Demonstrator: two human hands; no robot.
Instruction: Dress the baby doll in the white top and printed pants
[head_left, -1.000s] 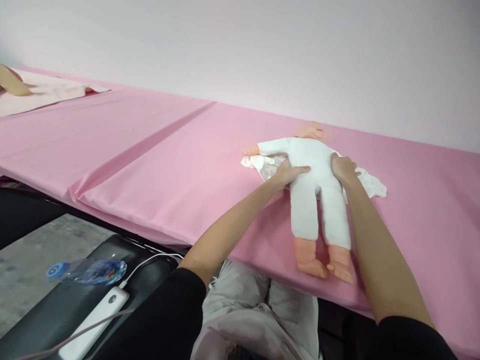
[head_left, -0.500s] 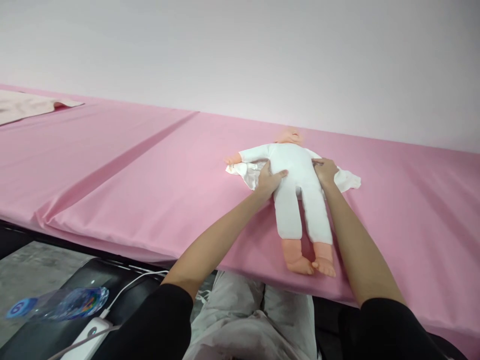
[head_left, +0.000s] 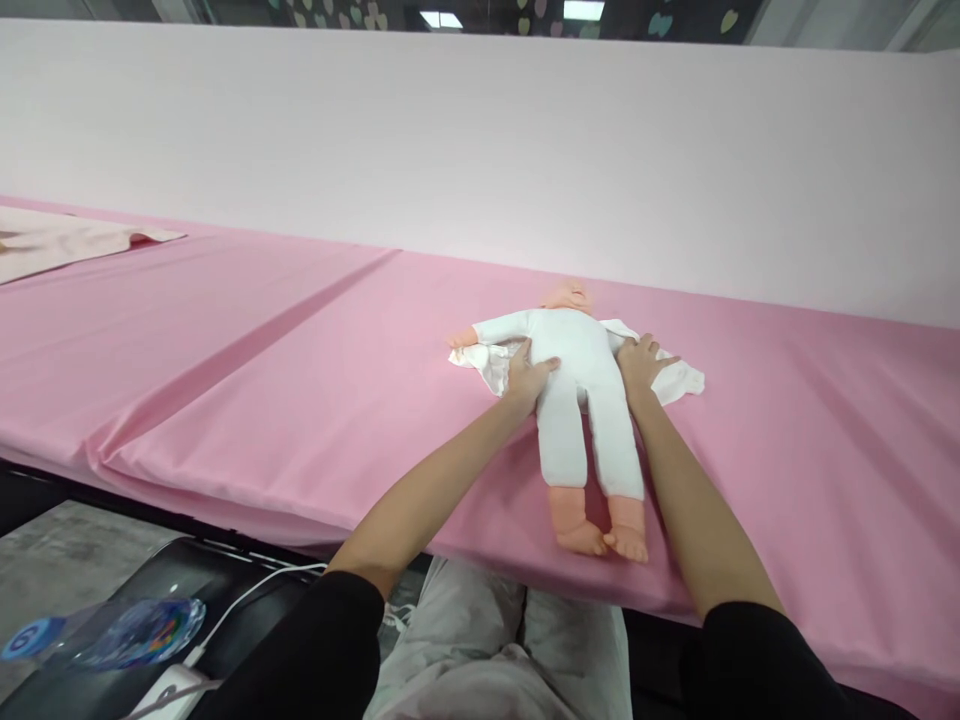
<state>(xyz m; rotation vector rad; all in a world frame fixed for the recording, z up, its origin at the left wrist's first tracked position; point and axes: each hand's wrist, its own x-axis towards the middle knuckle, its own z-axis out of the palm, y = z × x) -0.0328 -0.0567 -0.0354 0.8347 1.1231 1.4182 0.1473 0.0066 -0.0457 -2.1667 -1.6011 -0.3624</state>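
Note:
A baby doll (head_left: 574,350) with a white cloth body lies on its back on the pink table cover (head_left: 300,400), head toward the wall and feet toward me. My left hand (head_left: 531,376) grips the doll's side at the waist, thumb on its belly. My right hand (head_left: 642,366) lies at the doll's other side, over its arm and the white garment, with fingers spread. The white garment (head_left: 679,380) lies beneath the doll and sticks out on both sides.
A pale cloth (head_left: 67,242) lies at the far left of the table. A white wall (head_left: 480,150) stands behind. Below left, a black chair (head_left: 247,610) holds a plastic bottle (head_left: 120,632) and a white device (head_left: 171,692) with a cable.
The view has tilted up, showing more above the wall. My right hand has turned outward from the doll's side, its fingers now spread over the garment. My left hand keeps its hold.

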